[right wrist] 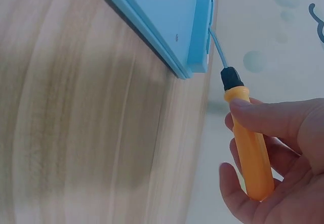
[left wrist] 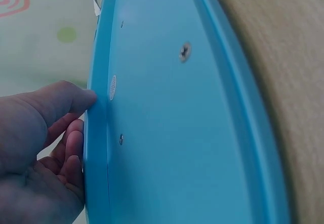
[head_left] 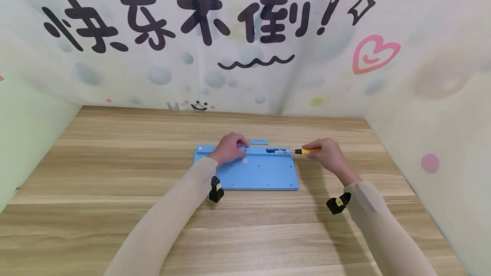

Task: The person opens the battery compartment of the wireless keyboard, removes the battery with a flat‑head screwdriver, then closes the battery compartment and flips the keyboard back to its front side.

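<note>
Sleeves: beige, nearest camera, both reaching in over tabletop.
Left hand: thumb on blue slab's raised far strip, fingers curled behind it, gripping.
Blue slab: flat, toward tabletop's far edge, between the hands.
Right hand: fingers wrapped round screwdriver's yellow handle, just off slab's right edge.
Screwdriver: shaft reaches into slot at slab's far right corner; exact tip contact can't tell.
Small blue piece: just beyond slab's far edge.
Room: wide tabletop stretch leftward, less rightward, strip beyond to backdrop.
</note>
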`<state>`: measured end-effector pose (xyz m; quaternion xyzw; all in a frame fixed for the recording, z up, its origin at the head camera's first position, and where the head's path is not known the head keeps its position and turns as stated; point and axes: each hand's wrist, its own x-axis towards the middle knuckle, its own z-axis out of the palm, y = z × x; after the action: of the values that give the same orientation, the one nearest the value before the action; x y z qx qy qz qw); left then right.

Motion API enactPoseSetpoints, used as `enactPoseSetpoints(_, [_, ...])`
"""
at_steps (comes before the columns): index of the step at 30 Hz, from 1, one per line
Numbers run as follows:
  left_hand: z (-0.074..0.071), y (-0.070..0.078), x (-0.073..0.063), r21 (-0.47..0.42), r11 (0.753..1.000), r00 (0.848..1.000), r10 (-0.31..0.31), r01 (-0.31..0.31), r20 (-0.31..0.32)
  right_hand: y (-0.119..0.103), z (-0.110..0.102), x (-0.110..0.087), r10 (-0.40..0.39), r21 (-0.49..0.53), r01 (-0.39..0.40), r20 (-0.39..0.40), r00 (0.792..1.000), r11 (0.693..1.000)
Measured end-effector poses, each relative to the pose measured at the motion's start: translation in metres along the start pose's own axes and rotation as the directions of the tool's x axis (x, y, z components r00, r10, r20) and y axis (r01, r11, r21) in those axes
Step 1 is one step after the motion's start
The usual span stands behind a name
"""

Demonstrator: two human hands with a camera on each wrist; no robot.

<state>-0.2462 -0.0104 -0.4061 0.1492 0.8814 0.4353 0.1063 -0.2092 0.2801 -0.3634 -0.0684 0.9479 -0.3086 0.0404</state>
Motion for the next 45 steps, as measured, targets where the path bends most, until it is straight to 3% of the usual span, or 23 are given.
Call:
enactPoseSetpoints(11, [0.0,0.0,-0.001,-0.002,1.0,1.0,0.004,-0.004,0.002,-0.006,-0.005,0.007,-0.024,-0.044,0.025,0.025,0.999,0.999])
enactPoseSetpoints(20, [0.0,0.001,-0.001,0.0,1.0,1.0,0.003,-0.003,0.0,-0.016,-0.013,0.017,-0.106,-0.123,0.112,0.05,0.993,0.986])
enactPoseSetpoints(30, [-0.001,-0.001,-0.002,-0.017,0.999,0.999,0.037,-0.037,-0.018,-0.03,-0.018,0.025,-0.096,-0.187,0.115,0.106,0.99,0.976])
enactPoseSetpoints(39, [0.0,-0.001,-0.001,-0.006,1.0,1.0,0.019,-0.019,-0.006,-0.04,-0.021,0.035,-0.097,-0.241,0.134,0.159,0.983,0.961])
enactPoseSetpoints(45, [-0.001,-0.001,-0.002,-0.004,1.0,1.0,0.02,-0.02,-0.004,-0.051,-0.024,0.041,-0.05,-0.31,0.115,0.209,0.977,0.944])
